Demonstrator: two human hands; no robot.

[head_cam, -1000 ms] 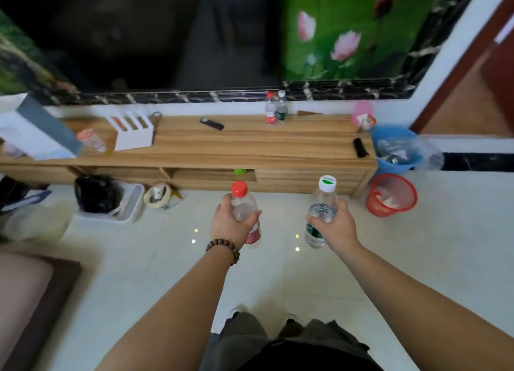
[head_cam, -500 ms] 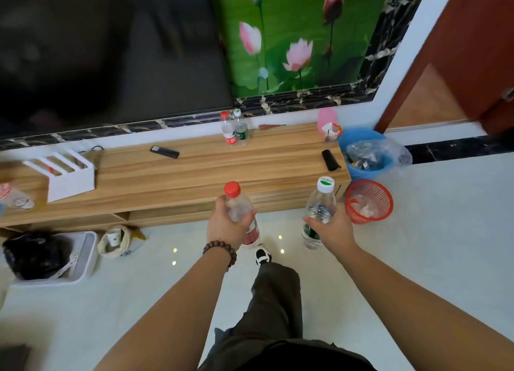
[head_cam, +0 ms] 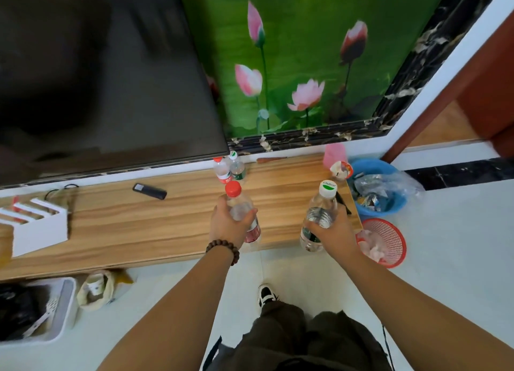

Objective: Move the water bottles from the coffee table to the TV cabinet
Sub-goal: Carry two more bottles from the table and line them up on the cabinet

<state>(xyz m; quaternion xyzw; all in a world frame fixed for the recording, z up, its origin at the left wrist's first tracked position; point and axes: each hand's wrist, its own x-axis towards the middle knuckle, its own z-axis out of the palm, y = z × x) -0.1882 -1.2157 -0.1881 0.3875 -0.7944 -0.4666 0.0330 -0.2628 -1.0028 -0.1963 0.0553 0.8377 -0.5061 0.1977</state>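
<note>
Left hand [head_cam: 229,226]: closed around red-capped bottle [head_cam: 242,212], upright, held over the front part of the TV cabinet [head_cam: 155,220]. Right hand [head_cam: 333,230]: closed around white-capped bottle [head_cam: 319,212], upright, held at the cabinet's right end. Two more bottles [head_cam: 229,169]: standing together at the cabinet's back edge, below the TV corner. Remote [head_cam: 149,191]: lying on the cabinet top, left of them. Red basket [head_cam: 389,242] and blue basin [head_cam: 381,187]: on the floor, right of the cabinet.
</note>
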